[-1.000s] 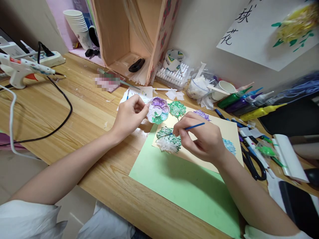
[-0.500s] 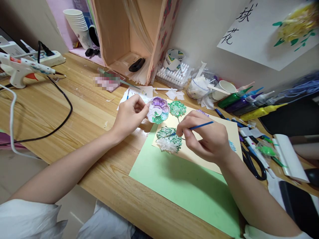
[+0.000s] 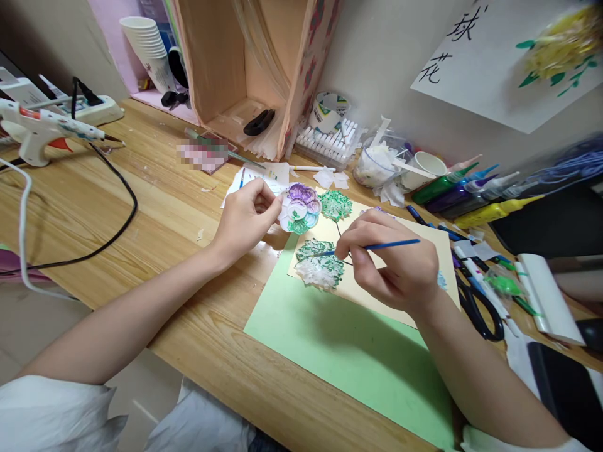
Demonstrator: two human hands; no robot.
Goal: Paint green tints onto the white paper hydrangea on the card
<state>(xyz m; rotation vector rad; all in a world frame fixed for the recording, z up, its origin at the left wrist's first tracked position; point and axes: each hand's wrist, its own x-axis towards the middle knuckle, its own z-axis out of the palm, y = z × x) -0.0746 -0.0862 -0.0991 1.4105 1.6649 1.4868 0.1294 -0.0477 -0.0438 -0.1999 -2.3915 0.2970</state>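
My left hand [image 3: 252, 210] pinches the edge of a flower-shaped palette [image 3: 300, 208] smeared with purple, blue and green paint. Between the fingers of my right hand [image 3: 393, 260] is a thin blue paintbrush [image 3: 393, 244], its tip over the upper part of a round textured flower [image 3: 320, 264], green above and white below. That flower is on a cream sheet [image 3: 372, 301], which lies on a larger green sheet [image 3: 330, 351]. Farther back on the cream sheet is a second green flower [image 3: 336, 205] with a dark stem. My right hand partly hides the cream sheet.
A glue gun [image 3: 42, 129] with cables lies at the left. Behind are a peach box [image 3: 221, 69], white pens [image 3: 330, 141] and a tub of scraps [image 3: 375, 164]. At the right are paint bottles [image 3: 440, 187], black scissors [image 3: 480, 311] and a white roll [image 3: 549, 298].
My right hand has shifted slightly to the right, and the brush handle now tilts lower, nearer level. My left hand and the palette have stayed in place.
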